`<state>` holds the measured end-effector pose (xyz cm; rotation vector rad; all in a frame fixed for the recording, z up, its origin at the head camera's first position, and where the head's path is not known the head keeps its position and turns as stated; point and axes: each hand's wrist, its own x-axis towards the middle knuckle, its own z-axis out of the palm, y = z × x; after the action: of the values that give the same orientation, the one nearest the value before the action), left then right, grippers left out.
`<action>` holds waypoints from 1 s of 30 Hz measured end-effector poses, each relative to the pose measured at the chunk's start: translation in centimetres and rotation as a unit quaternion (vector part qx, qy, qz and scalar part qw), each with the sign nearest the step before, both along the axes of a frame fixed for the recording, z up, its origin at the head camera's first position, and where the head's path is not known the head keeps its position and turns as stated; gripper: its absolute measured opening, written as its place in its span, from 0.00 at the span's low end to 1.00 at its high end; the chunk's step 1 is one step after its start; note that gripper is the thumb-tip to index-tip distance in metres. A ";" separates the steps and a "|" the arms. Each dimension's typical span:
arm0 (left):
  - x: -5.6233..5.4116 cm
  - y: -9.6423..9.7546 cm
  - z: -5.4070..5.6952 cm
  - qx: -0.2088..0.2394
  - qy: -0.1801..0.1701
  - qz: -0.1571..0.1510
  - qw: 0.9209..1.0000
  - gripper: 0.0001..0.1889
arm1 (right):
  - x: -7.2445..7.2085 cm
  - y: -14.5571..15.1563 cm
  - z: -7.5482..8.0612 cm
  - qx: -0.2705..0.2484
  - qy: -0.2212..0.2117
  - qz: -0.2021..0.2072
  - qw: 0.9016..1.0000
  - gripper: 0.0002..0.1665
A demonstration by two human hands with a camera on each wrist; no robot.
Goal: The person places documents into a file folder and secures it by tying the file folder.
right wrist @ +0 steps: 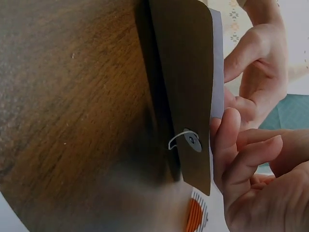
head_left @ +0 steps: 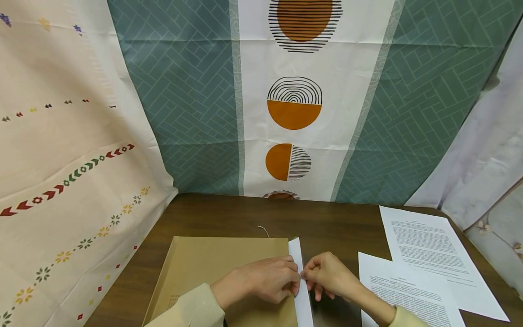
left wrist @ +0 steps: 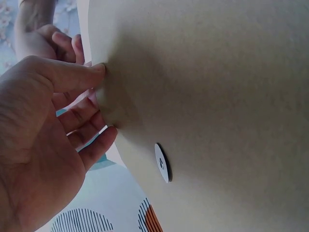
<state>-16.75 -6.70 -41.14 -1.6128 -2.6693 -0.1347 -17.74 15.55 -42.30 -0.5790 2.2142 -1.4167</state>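
Protruding right of brown paper envelope (head_left: 229, 254): white paper sheet (head_left: 303, 306), long axis near-far; your L hand (head_left: 271, 279) pinches env., R hand (head_left: 328, 274) sheet's edge.

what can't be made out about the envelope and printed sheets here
Brown string-tie envelope: lower end cut off by the head view's bottom edge; inside hidden by its front panel.
Nearer printed sheet: text too small to read in the head view; lower end also cut off by the bottom edge.
Farther printed sheet: text too small there too; partly covered by the nearer sheet.
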 end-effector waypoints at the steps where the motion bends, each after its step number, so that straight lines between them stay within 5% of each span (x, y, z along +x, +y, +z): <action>1: 0.0 0.0 0.0 0.000 0.001 -0.001 1.000 0.10 | 0.0 -0.1 0.0 0.002 -0.001 0.000 1.000 0.09; 15: -0.1 0.0 0.0 -0.003 0.006 -0.013 1.000 0.09 | -0.6 -0.6 -0.7 0.025 -0.019 0.005 0.999 0.15; 30: 0.0 0.1 0.0 -0.004 -0.010 0.000 1.000 0.10 | -1.7 -1.5 -1.6 0.069 0.043 0.039 0.996 0.20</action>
<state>-16.78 -6.58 -41.18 -1.6229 -2.6886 -0.1405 -19.40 14.06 -43.86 -0.6819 2.3070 -1.2107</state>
